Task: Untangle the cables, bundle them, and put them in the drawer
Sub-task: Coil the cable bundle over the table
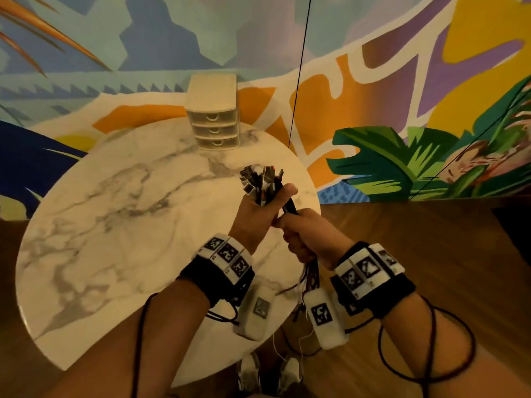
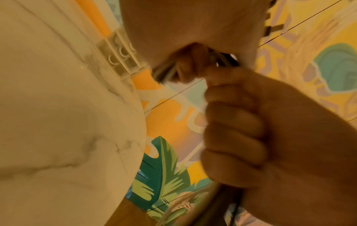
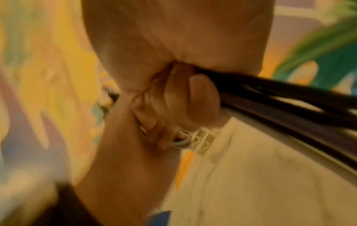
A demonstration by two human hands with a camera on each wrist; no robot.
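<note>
A bundle of dark cables (image 1: 263,182) stands upright over the right edge of the table, its metal plugs fanned out at the top. My left hand (image 1: 263,209) grips the bundle just under the plugs. Directly below it, my right hand (image 1: 309,234) is fisted round the same cables, and their loose ends (image 1: 310,278) hang down beneath it. In the left wrist view my right hand (image 2: 251,130) fills the right side, under the cables (image 2: 225,58). In the right wrist view the black cables (image 3: 289,104) run out from my curled fingers (image 3: 201,99). A cream three-drawer unit (image 1: 214,119), all drawers closed, stands at the table's far edge.
The round white marble table (image 1: 115,225) lies to my left and carries only the drawer unit. A painted mural wall (image 1: 402,81) rises behind it. Wooden floor (image 1: 431,239) lies to the right, and my shoes (image 1: 270,372) show below the table edge.
</note>
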